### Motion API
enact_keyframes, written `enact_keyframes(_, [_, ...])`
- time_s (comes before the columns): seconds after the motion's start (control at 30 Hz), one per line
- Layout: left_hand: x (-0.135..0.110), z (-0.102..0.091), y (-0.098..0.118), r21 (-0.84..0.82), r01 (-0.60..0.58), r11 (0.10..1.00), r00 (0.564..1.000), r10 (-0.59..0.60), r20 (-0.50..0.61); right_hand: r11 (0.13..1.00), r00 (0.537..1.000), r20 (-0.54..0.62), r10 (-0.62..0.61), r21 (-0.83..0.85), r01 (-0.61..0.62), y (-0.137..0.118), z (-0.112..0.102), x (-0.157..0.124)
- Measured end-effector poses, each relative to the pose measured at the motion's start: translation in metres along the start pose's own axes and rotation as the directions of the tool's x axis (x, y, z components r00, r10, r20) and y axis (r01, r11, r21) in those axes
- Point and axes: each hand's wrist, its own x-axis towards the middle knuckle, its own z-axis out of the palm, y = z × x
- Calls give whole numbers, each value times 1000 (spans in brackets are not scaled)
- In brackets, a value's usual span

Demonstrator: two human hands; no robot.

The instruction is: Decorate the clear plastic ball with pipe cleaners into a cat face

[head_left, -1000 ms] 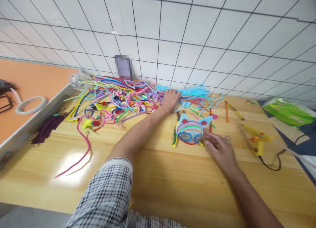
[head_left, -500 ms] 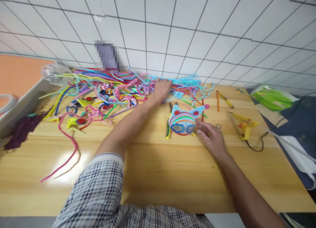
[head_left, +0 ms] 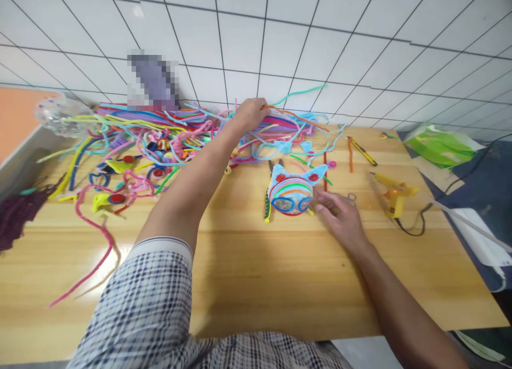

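Observation:
My left hand (head_left: 251,114) is closed at the back of the table, over the heap of pipe cleaners (head_left: 180,125). A green pipe cleaner (head_left: 298,94) and an orange pipe cleaner (head_left: 298,117) stick out from its fingers to the right. In front lies a round cat-face craft (head_left: 292,190) with light blue ears, red dots, striped forehead and blue eye rings. It rests over pliers (head_left: 267,203) with green and yellow handles. At its right edge my right hand (head_left: 340,217) lies with loosely bent, parted fingers; whether they touch it I cannot tell.
A yellow glue gun (head_left: 396,195) with its cable lies at right, behind it a yellow cutter (head_left: 364,151). A green packet (head_left: 442,147) and white power bank-like box (head_left: 476,235) are farther right. A long pink pipe cleaner (head_left: 106,235) trails at left. The tiled wall (head_left: 240,49) bounds the back.
My left hand has lifted and drawn back from the heap, with green and orange pipe cleaners now raised at its fingers. My right hand stays beside the cat-face craft. The view has shifted slightly.

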Motion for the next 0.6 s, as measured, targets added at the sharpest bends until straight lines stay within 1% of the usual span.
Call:
enact_keyframes(0.1, [-3,-1,-12,-68,-57,996,998,58,15,1000,1000,14,11,-18,-11,-1,-1,0])
enact_keyframes(0.13, [-6,0,-13,-66,-73,995,997,75,26,1000,1000,17,12,-23,-11,-1,-1,1])
enact_keyframes(0.2, [-15,4,-12,3,-102,995,994,102,43,1000,1000,23,12,-27,-12,-1,-2,1])
enact_keyframes(0.3, [-31,12,-2,182,-143,973,988,132,74,1000,1000,28,9,-28,-8,0,-2,1])
enact_keyframes(0.33, [-34,14,2,220,-143,965,988,126,89,1000,1000,28,8,-27,-7,0,-2,1])
enact_keyframes(0.4, [-36,16,5,237,-117,965,990,95,101,1000,1000,22,8,-25,-7,1,-1,1])
enact_keyframes(0.47, [-29,15,2,218,-69,974,995,52,84,1000,1000,17,8,-23,-7,1,-1,1])
enact_keyframes(0.53, [-16,12,-8,184,-33,982,999,24,48,1000,1000,15,3,-21,-2,1,0,1])
enact_keyframes(0.6, [2,9,-20,116,-40,992,999,39,14,1000,1000,16,1,-21,-1,1,0,1])
